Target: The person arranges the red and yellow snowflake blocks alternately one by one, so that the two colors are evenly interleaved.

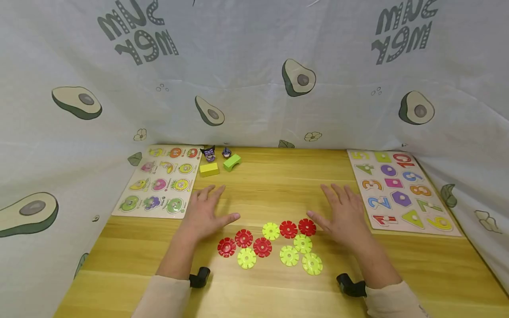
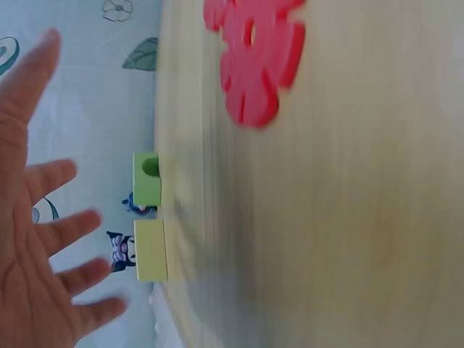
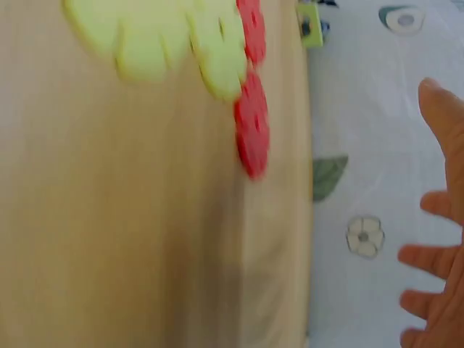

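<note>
Several red and yellow-green notched plastic discs lie flat on the wooden table between the two hands. My left hand [image 1: 204, 215] is to the left of them, fingers spread and holding nothing; a red disc [image 1: 226, 247] is nearest to it. On the other side my right hand [image 1: 345, 217] is spread too, its thumb close to a red disc [image 1: 307, 227]. A yellow-green disc [image 1: 312, 263] lies at the front right of the group. In the left wrist view a red disc [image 2: 254, 58] shows beyond the left hand [image 2: 36, 239]; the right wrist view shows the right hand's [image 3: 442, 254] fingers apart.
A fruit peg puzzle board [image 1: 159, 181] lies at the back left, a number and shape puzzle board [image 1: 401, 192] at the right. Near the back edge stand a yellow block [image 1: 209, 169], a green arched block [image 1: 232, 162] and two small figures [image 1: 209, 153]. A printed curtain [image 1: 254, 88] hangs behind.
</note>
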`<control>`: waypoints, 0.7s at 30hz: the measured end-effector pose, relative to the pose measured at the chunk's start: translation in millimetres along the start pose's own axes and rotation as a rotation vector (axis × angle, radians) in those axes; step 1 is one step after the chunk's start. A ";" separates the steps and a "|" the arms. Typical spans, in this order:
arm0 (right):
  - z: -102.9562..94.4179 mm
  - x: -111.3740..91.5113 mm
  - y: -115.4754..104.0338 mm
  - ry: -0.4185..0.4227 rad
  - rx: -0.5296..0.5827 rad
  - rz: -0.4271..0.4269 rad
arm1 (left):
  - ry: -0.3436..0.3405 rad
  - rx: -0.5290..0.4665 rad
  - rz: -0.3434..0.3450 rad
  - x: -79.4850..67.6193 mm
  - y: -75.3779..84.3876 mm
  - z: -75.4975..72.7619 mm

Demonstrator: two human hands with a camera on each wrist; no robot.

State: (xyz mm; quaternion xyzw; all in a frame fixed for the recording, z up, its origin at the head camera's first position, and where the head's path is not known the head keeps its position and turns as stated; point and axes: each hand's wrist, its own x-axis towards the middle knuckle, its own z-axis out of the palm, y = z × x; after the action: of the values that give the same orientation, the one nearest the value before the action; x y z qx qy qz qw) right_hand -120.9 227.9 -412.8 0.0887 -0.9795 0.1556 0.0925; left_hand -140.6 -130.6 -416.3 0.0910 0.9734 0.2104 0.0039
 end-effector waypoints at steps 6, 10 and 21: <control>21.4 -5.7 -25.6 -0.094 0.171 -0.074 | -0.132 -0.255 -0.008 -11.0 5.1 9.8; 35.3 -8.0 -42.0 -0.151 0.248 -0.077 | -0.244 -0.346 0.025 -16.4 6.8 16.5; 55.4 -4.7 -68.7 -0.253 0.186 -0.116 | -0.347 -0.292 0.060 -20.3 11.7 31.3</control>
State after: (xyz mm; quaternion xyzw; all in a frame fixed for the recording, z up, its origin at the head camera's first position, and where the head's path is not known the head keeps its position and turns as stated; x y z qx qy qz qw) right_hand -111.0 146.5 -445.8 0.1720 -0.9579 0.2278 -0.0312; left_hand -117.1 -110.9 -440.6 0.1533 0.9142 0.3302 0.1779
